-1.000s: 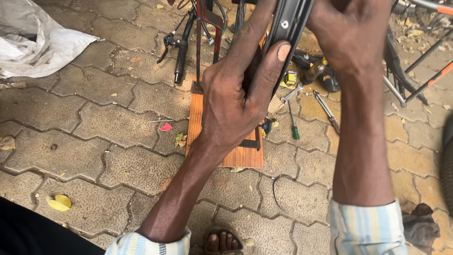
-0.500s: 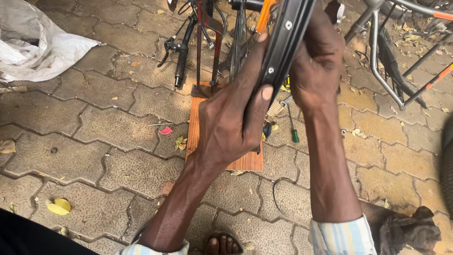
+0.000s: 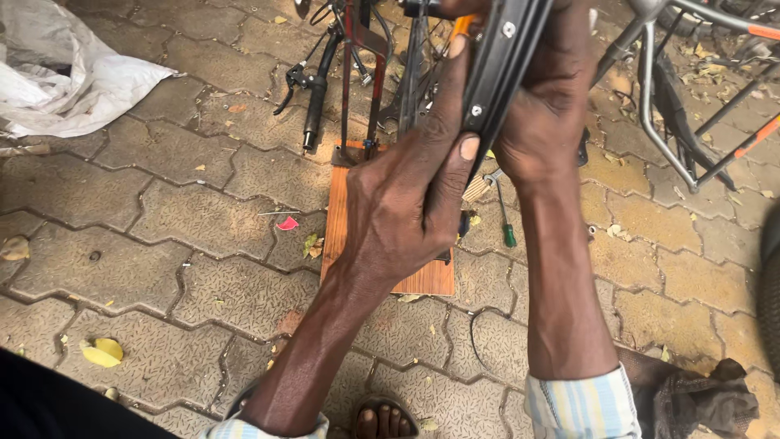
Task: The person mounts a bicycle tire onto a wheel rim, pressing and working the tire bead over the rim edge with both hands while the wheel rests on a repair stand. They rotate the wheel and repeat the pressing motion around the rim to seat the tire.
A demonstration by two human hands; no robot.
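Observation:
A black bicycle wheel rim [image 3: 505, 61] stands on edge between both hands, near the top of the view. My left hand [image 3: 410, 203] grips its left side, the thumb pressed along the rim's inner face. My right hand [image 3: 540, 114] clasps the rim from the right, fingers wrapped around it. Below the hands lies an orange-brown wooden board [image 3: 345, 219] on the paving, with an upright metal stand [image 3: 357, 73] at its far end. A green-handled screwdriver [image 3: 504, 215] lies beside the board, under my right forearm.
A white sack [image 3: 65, 73] lies at the top left. A bicycle frame [image 3: 674, 106] stands at the right, with a black handlebar piece [image 3: 313, 102] left of the stand. A dark rag [image 3: 699, 398] is at the bottom right, my sandalled foot [image 3: 386, 419] at the bottom edge.
Both hands have slid up along the rim toward the top of the view. The right hand now sits higher and farther from me, more of its forearm showing.

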